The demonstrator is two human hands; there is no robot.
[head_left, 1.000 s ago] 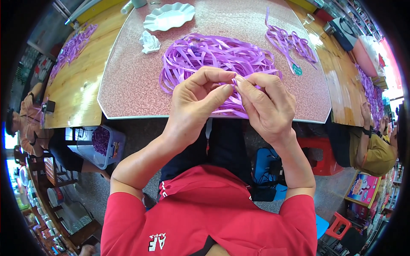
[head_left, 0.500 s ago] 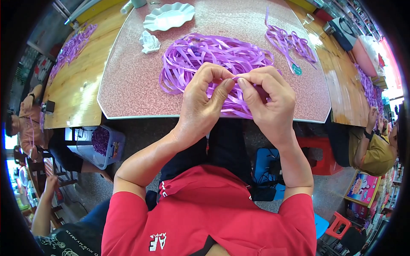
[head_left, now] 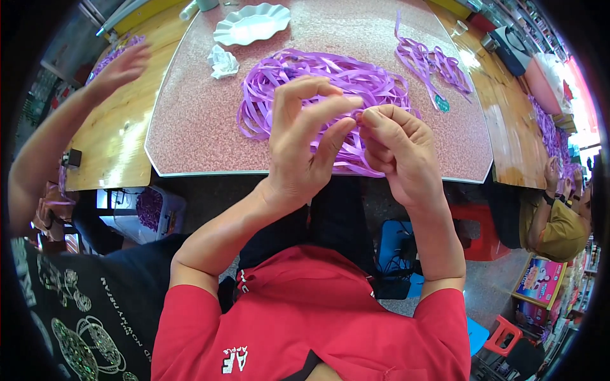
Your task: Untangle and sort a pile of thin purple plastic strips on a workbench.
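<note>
A big heap of looped purple ribbon [head_left: 324, 66] lies on the pink speckled table in front of me. Over its near side, my right hand [head_left: 406, 149] is closed, thumb and forefinger pinching a small bit of the ribbon; a reddish spot shows at the fingertips, too small to make out. Just left of it, my left hand [head_left: 298, 136] is open, its thumb and fingers curved and apart, with the tips close to the right hand's pinch. The fingers cover part of the heap.
Beyond the heap are a white scalloped dish [head_left: 251, 24] and a crumpled white tissue [head_left: 223, 62]. A smaller ribbon bundle [head_left: 432, 63] with a green tag [head_left: 442, 103] lies at right. Another person's arm [head_left: 57, 127] reaches over the wooden table at left. Someone else sits at right.
My left hand has let go and its fingers have spread, while the right still pinches. At left, a person in a black printed shirt has come closer with an arm stretched over the wooden table.
</note>
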